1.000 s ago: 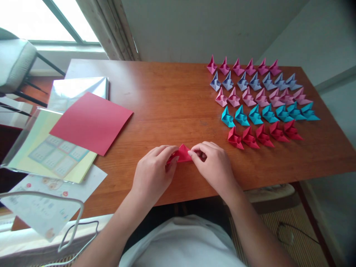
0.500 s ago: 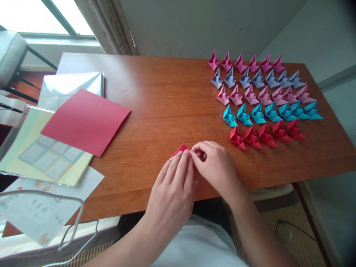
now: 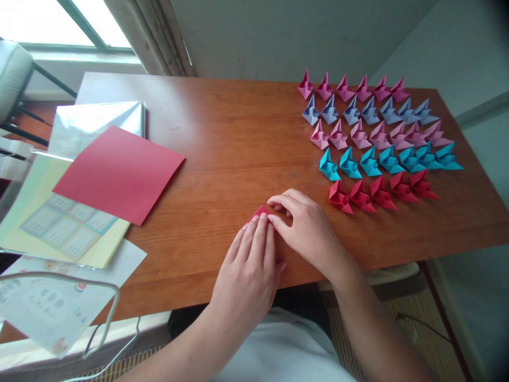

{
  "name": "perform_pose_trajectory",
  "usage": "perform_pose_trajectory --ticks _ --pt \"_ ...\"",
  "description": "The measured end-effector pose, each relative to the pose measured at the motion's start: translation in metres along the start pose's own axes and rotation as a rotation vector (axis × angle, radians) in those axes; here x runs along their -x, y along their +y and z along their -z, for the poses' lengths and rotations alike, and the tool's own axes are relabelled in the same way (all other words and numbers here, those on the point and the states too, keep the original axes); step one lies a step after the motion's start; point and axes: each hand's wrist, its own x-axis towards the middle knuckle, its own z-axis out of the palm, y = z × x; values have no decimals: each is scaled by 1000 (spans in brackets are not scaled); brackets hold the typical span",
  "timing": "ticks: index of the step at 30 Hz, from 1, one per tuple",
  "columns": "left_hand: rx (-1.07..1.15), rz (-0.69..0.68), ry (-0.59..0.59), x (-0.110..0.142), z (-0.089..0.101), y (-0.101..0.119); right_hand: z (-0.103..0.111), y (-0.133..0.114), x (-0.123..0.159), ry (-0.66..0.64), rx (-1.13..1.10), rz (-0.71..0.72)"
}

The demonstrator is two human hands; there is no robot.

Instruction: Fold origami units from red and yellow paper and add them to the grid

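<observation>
A small folded piece of red paper (image 3: 260,211) lies on the wooden table near its front edge. My left hand (image 3: 247,265) rests flat over it, fingers stretched out and pressing it down, so most of the paper is hidden. Close on the right is my right hand (image 3: 308,225), its thumb at the paper's right edge and its index finger lifted apart from the thumb. Nothing shows between those two fingers. Nearest to this hand is a row of red folded paper figures (image 3: 339,196), each with a pointed tip.
Behind the red row stand rows of turquoise figures (image 3: 329,165), light pink figures (image 3: 319,136), lavender figures (image 3: 310,110) and magenta figures (image 3: 305,85). At left, a red sheet (image 3: 121,172) overlaps a yellow paper pack (image 3: 107,246). A curved pale bar (image 3: 79,279) crosses the lower left.
My right index finger has lifted away from the thumb, opening the earlier pinch at the paper's edge. My left hand stays in place on the paper. The view has shifted slightly.
</observation>
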Motion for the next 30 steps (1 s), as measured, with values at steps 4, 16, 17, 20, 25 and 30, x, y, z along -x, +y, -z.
perform_pose_trajectory --ticks 4,16,17,20,25,30 --pt "-14 18 -21 0 0 1 2 2 -13 -53 -82 62" --pt "18 -7 -29 1 -1 -3 10 7 -28 -146 -117 88" --pt "17 -13 -27 1 -2 -4 10 7 -29 -150 -110 84" --pt "6 -28 -20 1 -2 -4 9 7 -31 -143 -89 68" --pt "-21 -39 -1 1 -3 -4 5 8 -31 -123 -77 65" --pt "-1 -51 -5 1 -3 -3 4 8 -31 -123 -80 79"
